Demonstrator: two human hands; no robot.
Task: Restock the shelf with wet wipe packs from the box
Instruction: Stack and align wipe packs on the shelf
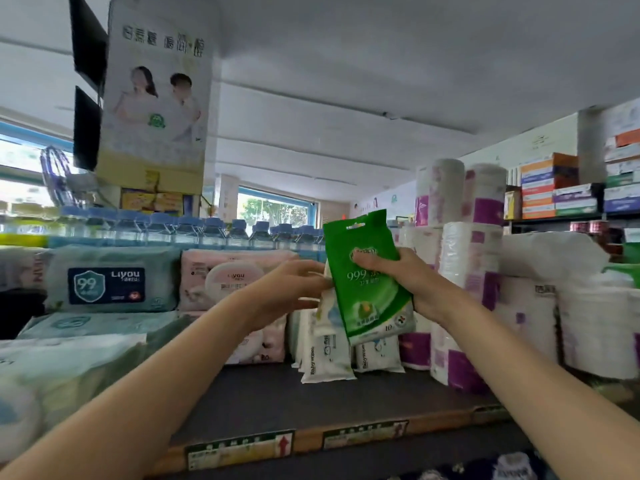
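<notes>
My right hand [401, 271] grips a green wet wipe pack [367, 292], held upright above the dark shelf [311, 400]. My left hand [291, 289] reaches in from the left, its fingers touching the white baby wipe packs [325, 355] that stand behind the green pack. How those fingers curl is hidden by the green pack. The box is not in view.
Teal wipe packs [110, 278] and pink wipe packs [225, 278] are stacked at the left. Paper rolls in white and purple wrap [478, 271] fill the right. Water bottles [194, 230] line the back. Price labels [242, 448] run along the shelf's front edge.
</notes>
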